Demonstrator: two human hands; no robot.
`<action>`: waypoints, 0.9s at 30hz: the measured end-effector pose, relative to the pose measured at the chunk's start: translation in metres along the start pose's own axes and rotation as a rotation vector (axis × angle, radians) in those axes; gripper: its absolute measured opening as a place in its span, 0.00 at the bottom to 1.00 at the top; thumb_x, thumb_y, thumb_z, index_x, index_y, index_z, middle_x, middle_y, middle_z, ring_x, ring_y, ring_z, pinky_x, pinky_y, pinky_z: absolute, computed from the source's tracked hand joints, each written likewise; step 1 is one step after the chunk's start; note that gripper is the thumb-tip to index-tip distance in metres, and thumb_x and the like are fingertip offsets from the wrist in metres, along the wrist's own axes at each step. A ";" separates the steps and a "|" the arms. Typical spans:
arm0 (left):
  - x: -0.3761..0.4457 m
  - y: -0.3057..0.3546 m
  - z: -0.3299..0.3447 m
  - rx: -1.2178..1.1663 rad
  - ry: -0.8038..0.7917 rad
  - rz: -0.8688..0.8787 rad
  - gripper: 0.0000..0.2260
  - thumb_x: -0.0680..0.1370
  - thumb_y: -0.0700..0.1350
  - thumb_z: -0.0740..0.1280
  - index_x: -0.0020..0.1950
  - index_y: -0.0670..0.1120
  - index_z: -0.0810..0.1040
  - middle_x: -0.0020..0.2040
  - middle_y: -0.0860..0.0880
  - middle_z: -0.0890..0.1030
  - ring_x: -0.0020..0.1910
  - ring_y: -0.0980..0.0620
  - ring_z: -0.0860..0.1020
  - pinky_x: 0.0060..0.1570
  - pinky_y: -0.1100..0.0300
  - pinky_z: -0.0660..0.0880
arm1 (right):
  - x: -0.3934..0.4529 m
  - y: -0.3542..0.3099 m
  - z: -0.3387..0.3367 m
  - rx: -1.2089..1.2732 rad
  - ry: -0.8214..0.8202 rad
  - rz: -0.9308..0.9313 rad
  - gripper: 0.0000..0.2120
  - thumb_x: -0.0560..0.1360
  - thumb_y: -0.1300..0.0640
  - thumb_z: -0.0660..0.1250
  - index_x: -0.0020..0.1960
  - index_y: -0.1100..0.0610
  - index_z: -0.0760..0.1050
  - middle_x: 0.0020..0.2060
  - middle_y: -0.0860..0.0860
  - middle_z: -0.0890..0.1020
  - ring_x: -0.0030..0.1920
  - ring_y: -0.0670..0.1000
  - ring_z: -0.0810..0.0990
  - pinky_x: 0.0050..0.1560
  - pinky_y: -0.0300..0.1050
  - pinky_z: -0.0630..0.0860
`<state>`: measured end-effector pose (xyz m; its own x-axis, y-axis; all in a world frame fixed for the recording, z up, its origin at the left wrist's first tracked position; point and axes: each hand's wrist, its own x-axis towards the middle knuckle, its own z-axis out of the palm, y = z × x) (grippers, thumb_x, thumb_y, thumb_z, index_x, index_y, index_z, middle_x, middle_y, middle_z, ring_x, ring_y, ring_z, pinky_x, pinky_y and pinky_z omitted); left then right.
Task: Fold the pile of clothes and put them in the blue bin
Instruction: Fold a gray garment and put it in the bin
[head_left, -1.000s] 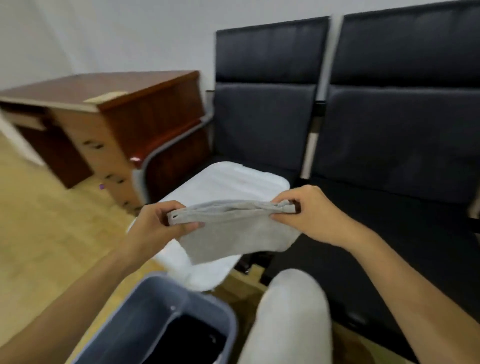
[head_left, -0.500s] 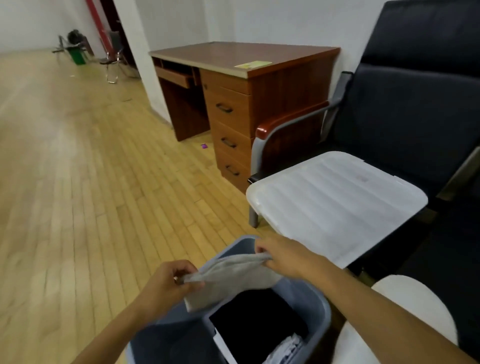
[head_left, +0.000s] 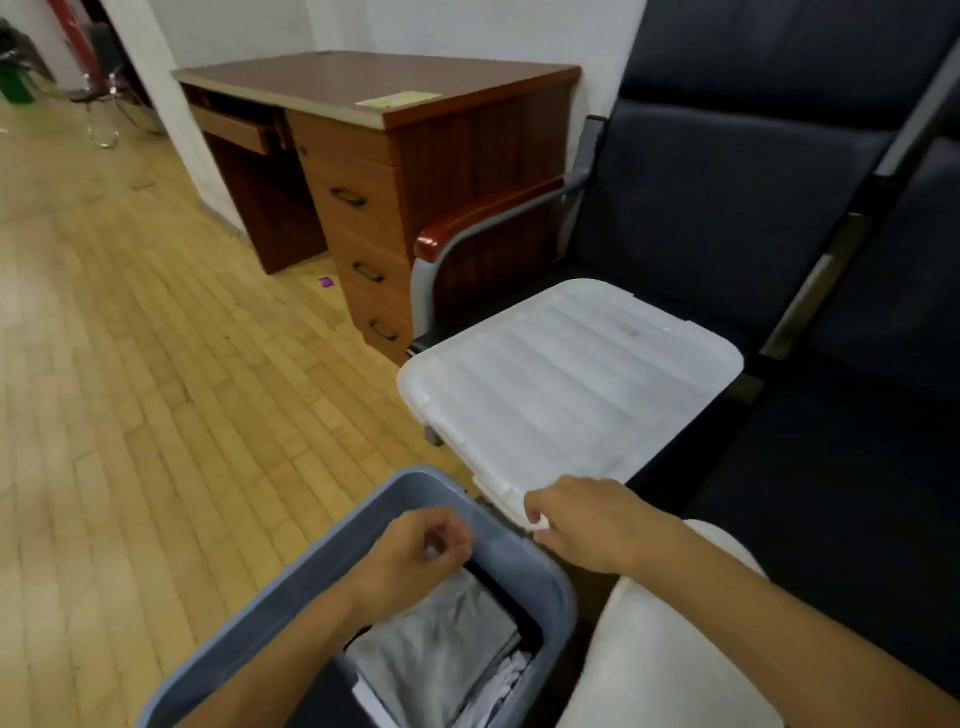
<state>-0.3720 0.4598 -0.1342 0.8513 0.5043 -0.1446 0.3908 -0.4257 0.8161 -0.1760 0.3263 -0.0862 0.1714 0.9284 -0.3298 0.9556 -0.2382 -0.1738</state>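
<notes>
The blue bin (head_left: 311, 561) stands on the floor at the bottom of the view. A folded grey cloth (head_left: 447, 639) lies inside it on top of darker and white clothes. My left hand (head_left: 415, 556) hovers just above the cloth inside the bin, fingers loosely curled and holding nothing. My right hand (head_left: 587, 525) is over the bin's far right rim, at the near corner of a white lid (head_left: 571, 374), with fingers relaxed and nothing in them. Whether it touches the lid is unclear.
The white lid lies on the seat of a black chair (head_left: 727, 208) with a wooden armrest (head_left: 483, 223). A brown desk with drawers (head_left: 395, 156) stands behind it. Wood floor (head_left: 156, 389) stretches left. My knee in white trousers (head_left: 665, 649) is right of the bin.
Both hands lowered the folded grey cloth into the bin and let it go. The right hand drew back to the lid's corner. My view turned left and down.
</notes>
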 end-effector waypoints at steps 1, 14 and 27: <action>0.017 0.019 0.009 -0.011 -0.004 0.035 0.10 0.78 0.41 0.69 0.39 0.54 0.79 0.36 0.58 0.80 0.37 0.60 0.77 0.39 0.61 0.74 | -0.010 0.010 -0.008 0.038 0.053 0.014 0.12 0.81 0.49 0.59 0.62 0.52 0.73 0.57 0.54 0.78 0.55 0.56 0.78 0.47 0.47 0.69; 0.151 0.277 0.261 0.029 -0.455 0.420 0.03 0.79 0.43 0.69 0.46 0.50 0.81 0.43 0.52 0.83 0.44 0.57 0.81 0.46 0.65 0.77 | -0.264 0.254 0.032 0.451 0.394 0.766 0.05 0.79 0.46 0.64 0.49 0.45 0.77 0.40 0.43 0.81 0.42 0.44 0.80 0.44 0.49 0.80; 0.145 0.336 0.451 0.155 -0.840 0.525 0.05 0.79 0.46 0.68 0.46 0.56 0.81 0.45 0.57 0.81 0.47 0.66 0.78 0.47 0.67 0.72 | -0.518 0.366 0.193 0.675 0.516 1.774 0.18 0.71 0.47 0.76 0.37 0.58 0.73 0.31 0.51 0.75 0.34 0.51 0.74 0.32 0.42 0.65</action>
<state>0.0407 0.0516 -0.1335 0.8770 -0.4439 -0.1840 -0.1151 -0.5657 0.8165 0.0388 -0.2971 -0.1579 0.8310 -0.4884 -0.2662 -0.5538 -0.7710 -0.3144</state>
